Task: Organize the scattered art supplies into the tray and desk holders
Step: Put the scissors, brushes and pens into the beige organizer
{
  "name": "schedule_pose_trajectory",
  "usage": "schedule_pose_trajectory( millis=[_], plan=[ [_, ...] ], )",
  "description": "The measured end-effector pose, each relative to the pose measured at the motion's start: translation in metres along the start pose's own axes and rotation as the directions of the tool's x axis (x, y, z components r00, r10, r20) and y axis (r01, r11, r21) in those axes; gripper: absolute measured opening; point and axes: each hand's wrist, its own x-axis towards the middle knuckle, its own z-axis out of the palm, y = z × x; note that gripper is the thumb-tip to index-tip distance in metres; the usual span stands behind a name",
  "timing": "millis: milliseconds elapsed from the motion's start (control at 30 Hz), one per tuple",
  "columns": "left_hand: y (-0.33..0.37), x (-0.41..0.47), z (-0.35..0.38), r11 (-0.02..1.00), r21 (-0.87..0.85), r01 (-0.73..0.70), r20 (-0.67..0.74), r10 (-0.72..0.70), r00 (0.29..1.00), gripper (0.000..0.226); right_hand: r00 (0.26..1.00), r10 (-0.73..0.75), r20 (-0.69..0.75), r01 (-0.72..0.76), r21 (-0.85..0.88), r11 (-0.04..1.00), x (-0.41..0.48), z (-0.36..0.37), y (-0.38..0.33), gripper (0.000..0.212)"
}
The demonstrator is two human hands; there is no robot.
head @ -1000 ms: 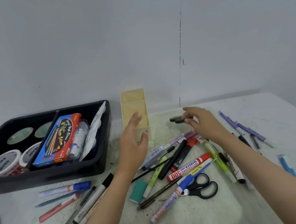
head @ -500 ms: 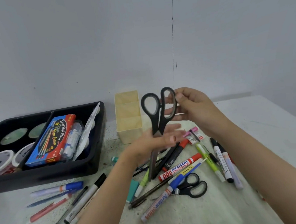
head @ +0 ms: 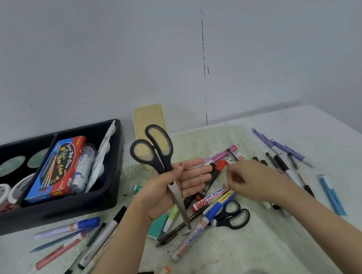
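The left hand (head: 174,191) pinched the big scissors (head: 164,164) at their middle, loops up and blades down, just in front of the cream holder (head: 148,118), closer to it than the right hand (head: 252,180).

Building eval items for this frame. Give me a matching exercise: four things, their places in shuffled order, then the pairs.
Things
1. large scissors
2. small scissors
3. watercolour box
4. cream desk holder

Places
A. inside the black tray
B. upright at the back edge of the table
C. gripped by the left hand, handles up
D. flat on the table among markers

Pairs: 1-C, 2-D, 3-A, 4-B
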Motion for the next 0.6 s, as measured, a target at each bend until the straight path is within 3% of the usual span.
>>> schedule_pose_trajectory(
  millis=[100, 400, 600],
  plan=[
    [-0.006, -0.005, -0.007, 0.997, -0.071, 0.042, -0.059, -0.047, 0.997, 0.041, 0.984, 0.148, 0.097, -0.132, -0.157, 0.979, -0.022, 0.021, 0.006, 0.029],
    [-0.017, 0.000, -0.014, 0.987, -0.144, 0.069, -0.127, -0.088, 0.988, 0.040, 0.965, 0.169, 0.203, -0.152, -0.096, 0.984, -0.051, 0.028, 0.008, 0.053],
    [-0.019, 0.006, -0.015, 0.982, -0.174, 0.069, -0.142, -0.094, 0.985, 0.038, 0.945, 0.164, 0.282, -0.177, 0.020, 0.984, -0.055, 0.027, 0.011, 0.033]
  ],
)
